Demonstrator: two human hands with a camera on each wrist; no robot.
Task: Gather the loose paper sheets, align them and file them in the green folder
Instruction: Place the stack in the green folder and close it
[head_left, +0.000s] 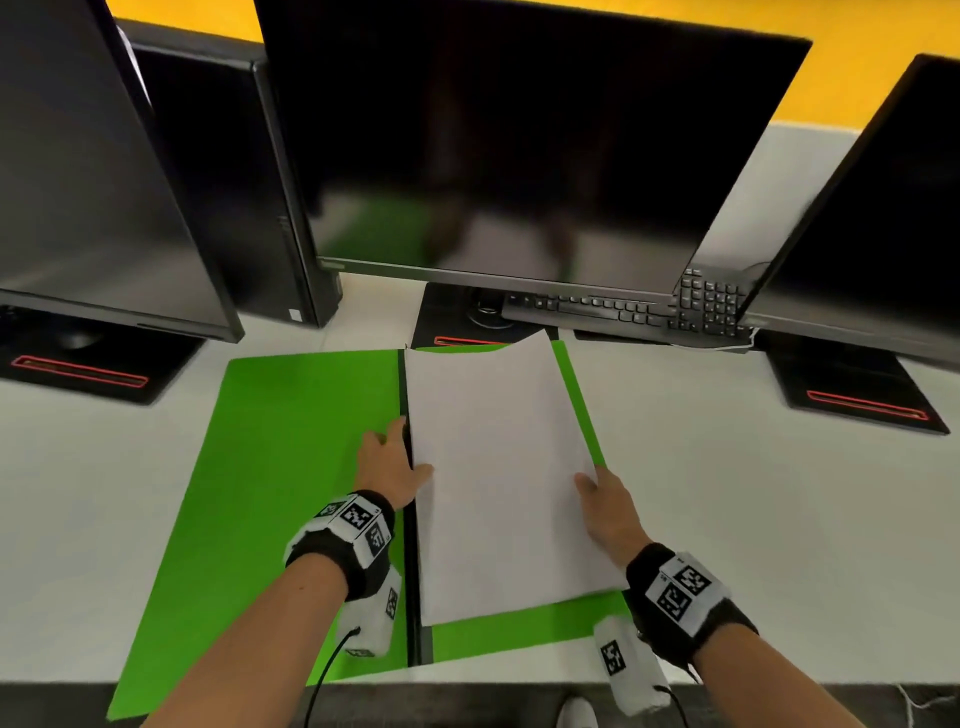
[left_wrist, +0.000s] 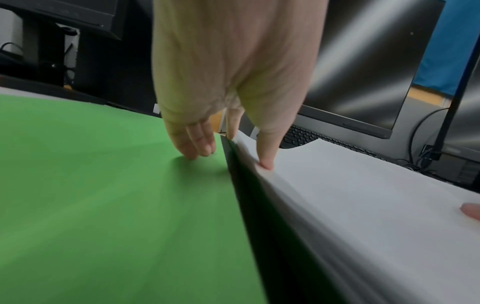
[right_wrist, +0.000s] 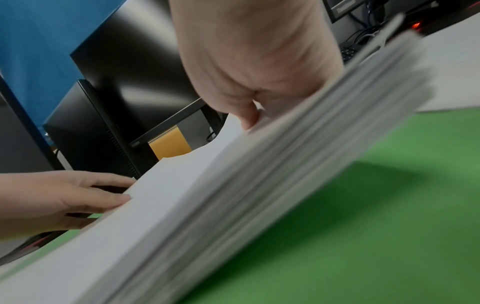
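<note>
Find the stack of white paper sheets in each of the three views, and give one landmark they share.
Head: the paper stack lies centre frame on the right half of the open green folder, between left hand and right hand.
Left wrist: right side, lower half.
Right wrist: a diagonal band from bottom left to upper right.
Shared landmark: the green folder.

You've got one green folder (head_left: 291, 467), one paper stack (head_left: 498, 467), three monitors (head_left: 519, 145) — one keyboard (head_left: 623, 306), one tower (head_left: 234, 182).
</note>
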